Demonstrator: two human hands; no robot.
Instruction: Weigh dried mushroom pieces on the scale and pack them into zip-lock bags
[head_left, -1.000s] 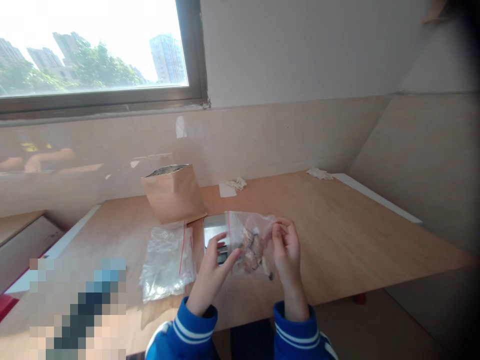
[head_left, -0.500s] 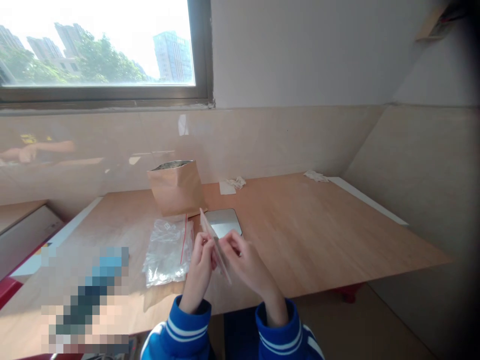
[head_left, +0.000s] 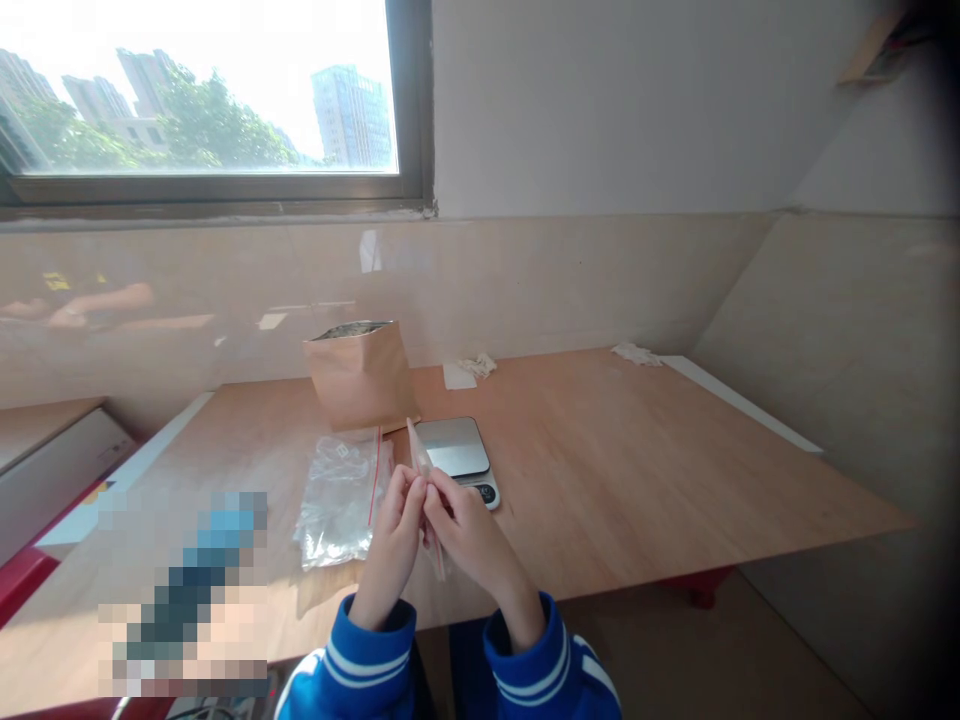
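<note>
My left hand point(head_left: 399, 515) and my right hand point(head_left: 466, 522) meet above the front of the table, fingers pinched on a clear plastic zip bag point(head_left: 417, 448) held edge-on between them. The fingertips hide the middle of the bag. Just behind my right hand sits a kitchen scale point(head_left: 457, 445) with a steel plate and a dark display. Left of my left hand lies a pile of clear zip bags point(head_left: 337, 500) with a red seal line. A brown kraft pouch point(head_left: 361, 380) stands with its top open behind the pile.
On the wooden table point(head_left: 637, 470), a white paper point(head_left: 459, 376) and crumpled gloves point(head_left: 480, 366) lie by the wall, with another crumpled white cloth point(head_left: 636, 355) farther right. A pixelated patch point(head_left: 187, 590) covers the table's left front. A red stool point(head_left: 701, 590) shows underneath.
My right hand has moved left and closed in against my left hand on the bag. More of the scale, including its display, now shows.
</note>
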